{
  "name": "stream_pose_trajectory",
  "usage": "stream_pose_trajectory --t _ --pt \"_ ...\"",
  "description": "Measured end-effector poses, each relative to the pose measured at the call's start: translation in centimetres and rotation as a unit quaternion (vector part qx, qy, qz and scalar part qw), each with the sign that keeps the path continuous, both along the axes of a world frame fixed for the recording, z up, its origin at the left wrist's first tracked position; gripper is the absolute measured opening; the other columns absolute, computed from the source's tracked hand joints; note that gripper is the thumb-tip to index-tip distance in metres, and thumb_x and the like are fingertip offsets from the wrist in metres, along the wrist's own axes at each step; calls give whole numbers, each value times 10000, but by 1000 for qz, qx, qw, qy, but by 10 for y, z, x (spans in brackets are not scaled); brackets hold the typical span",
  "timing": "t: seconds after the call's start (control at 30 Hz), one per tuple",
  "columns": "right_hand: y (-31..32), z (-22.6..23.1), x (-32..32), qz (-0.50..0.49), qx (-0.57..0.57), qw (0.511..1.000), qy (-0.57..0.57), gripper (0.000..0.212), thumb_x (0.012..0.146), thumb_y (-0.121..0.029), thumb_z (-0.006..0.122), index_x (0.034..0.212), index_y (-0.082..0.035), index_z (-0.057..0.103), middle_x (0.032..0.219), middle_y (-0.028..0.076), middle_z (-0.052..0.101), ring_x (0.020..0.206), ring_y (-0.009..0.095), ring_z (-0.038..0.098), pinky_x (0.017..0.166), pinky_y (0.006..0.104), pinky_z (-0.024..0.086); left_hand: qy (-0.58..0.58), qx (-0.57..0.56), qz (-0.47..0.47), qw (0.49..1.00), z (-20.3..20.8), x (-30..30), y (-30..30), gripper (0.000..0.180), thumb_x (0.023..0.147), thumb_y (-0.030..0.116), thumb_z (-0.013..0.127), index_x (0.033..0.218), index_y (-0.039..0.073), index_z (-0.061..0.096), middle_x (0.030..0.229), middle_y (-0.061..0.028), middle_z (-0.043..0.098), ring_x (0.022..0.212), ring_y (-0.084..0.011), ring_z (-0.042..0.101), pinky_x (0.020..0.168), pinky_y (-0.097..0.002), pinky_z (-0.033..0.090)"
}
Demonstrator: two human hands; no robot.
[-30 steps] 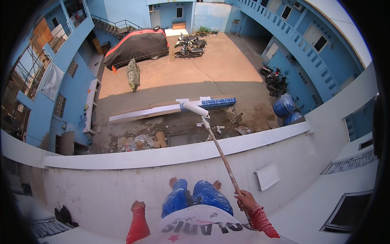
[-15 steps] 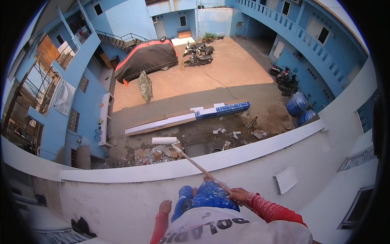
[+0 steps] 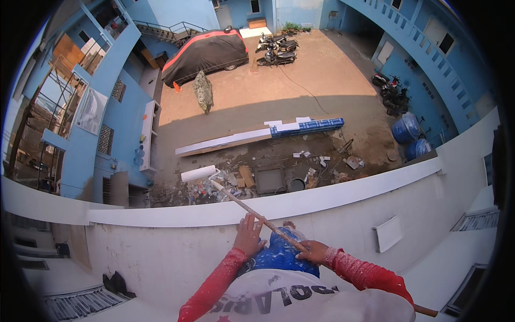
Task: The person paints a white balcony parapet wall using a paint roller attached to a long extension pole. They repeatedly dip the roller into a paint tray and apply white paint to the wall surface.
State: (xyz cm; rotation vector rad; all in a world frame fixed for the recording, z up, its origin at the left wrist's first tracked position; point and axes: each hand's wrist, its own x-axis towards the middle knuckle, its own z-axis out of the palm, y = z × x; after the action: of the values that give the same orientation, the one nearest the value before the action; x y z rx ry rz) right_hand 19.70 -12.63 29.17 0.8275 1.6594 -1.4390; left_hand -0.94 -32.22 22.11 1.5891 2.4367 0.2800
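A paint roller with a white sleeve [image 3: 198, 173] is mounted on a long wooden pole [image 3: 236, 199], held out past the white ledge. My right hand [image 3: 314, 252] is wrapped round the pole near my thigh, and the pole's rear end comes out beyond my right forearm. Farther up the pole, my left hand [image 3: 249, 236] lies flat with its fingers stretched, their tips at the pole; whether they touch it I cannot tell. Paint specks cover my red sleeves and blue trousers.
A white ledge [image 3: 257, 210] curves in front of me, with a courtyard far below. Down there are a covered car [image 3: 206, 53], motorcycles [image 3: 276, 51], long stacked boxes [image 3: 230, 140] and rubble. A white panel [image 3: 388, 234] is at my right, dark cloth [image 3: 117, 283] at lower left.
My left hand has risen from beside my hip to the pole, its fingers straightening. The roller has swung slightly left and tilted. The view has shifted, while my right hand keeps its grip.
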Motion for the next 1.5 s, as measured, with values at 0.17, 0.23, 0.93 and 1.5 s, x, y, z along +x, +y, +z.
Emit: stream_pose_trajectory --t 0.17,0.23,0.93,1.5 --pt "-47 25 -54 10 24 999 22 667 818 -382 732 1350 -34 530 1061 187 660 906 285 662 897 394 512 -78 34 -161 983 -18 -51 4 389 814 322 714 1122 92 656 1169 -151 633 1203 -324 553 1065 -475 386" --pt "-64 23 -71 4 24 999 24 657 822 -367 736 1350 -34 532 1065 188 660 898 277 657 887 387 510 -209 -59 -177 960 -36 -79 2 238 795 286 709 943 99 712 963 -131 697 1053 -312 655 969 -433 488" --pt "-47 -95 -143 -427 264 838 215 930 836 -509 704 1505 -40 259 1456 181 449 1273 311 501 1034 415 403 -262 -79 -248 929 -262 -229 148 234 784 374 684 810 151 749 746 -103 716 732 -311 716 702 -445 588" --pt "-5 -116 -340 -321 57 669 668 339 908 -439 604 764 -180 439 662 -31 417 623 131 439 723 356 404 -289 409 168 849 -258 -218 117 297 814 263 768 729 62 566 738 -96 564 795 -296 582 787 -437 458"
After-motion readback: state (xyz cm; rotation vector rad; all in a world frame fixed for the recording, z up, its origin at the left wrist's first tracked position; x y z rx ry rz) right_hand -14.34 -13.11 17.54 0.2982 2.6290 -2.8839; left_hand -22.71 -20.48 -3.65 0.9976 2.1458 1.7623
